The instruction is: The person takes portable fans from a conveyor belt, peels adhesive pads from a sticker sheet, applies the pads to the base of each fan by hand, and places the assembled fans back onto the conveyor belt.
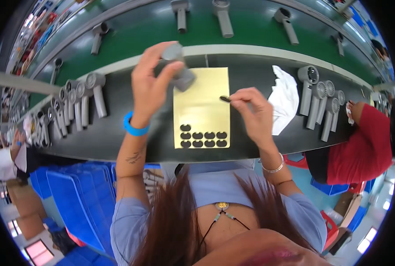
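My left hand grips a grey handheld fan, slightly blurred, above the upper left of a yellow backing sheet. Between the thumb and fingertips of my right hand is a small dark oval sticker, held over the sheet's right edge. Several black notched oval stickers sit in rows along the sheet's lower end, and the upper part of it is bare yellow. The fan's underside and the details of its head cannot be made out.
A crumpled white cloth lies right of my right hand. Grey handheld fans stand grouped at the left and right of the dark bench. Beyond it, a green conveyor carries more fans. A person in red sits at the right.
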A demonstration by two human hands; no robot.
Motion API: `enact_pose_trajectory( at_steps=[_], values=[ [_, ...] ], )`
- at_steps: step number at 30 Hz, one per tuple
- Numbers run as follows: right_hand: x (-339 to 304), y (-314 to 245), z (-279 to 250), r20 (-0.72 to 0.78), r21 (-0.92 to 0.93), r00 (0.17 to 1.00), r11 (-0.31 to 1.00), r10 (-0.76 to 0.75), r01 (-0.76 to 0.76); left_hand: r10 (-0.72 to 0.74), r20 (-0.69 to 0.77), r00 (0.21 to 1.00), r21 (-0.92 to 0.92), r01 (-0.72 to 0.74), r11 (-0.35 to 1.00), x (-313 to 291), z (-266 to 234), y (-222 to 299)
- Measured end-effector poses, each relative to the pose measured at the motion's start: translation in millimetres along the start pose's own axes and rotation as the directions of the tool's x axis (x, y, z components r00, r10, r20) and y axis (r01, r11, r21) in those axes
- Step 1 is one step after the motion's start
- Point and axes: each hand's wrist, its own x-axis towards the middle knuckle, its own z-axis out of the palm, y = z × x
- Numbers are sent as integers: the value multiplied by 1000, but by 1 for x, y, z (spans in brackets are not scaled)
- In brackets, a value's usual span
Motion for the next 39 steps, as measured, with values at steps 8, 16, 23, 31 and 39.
enact_pose_trajectory(
  at_steps=[8, 16, 23, 31, 39],
  values=[
    [7, -33, 0, 22, 92, 987, 983, -162, 159, 45, 136, 990, 9, -46, 999, -42, 17, 16],
    [-4, -47, 14, 26, 241, 999, 970, -22, 15, -180, 21, 983, -23, 180, 983, -59, 11, 22],
    [-6, -49, 20, 86, 247, 995, 969, -42, 20, -188, 106, 976, -303, 212, 929, -85, 14, 40],
    [-12, -59, 22, 147, 336, 989, 939, 23, -71, -195, 135, 971, -343, 230, 911, -100, 22, 48],
    [-14, -60, 18, 184, 202, 982, 976, 39, -77, -236, 205, 950, -479, 308, 822, -104, 25, 50]
  ],
)
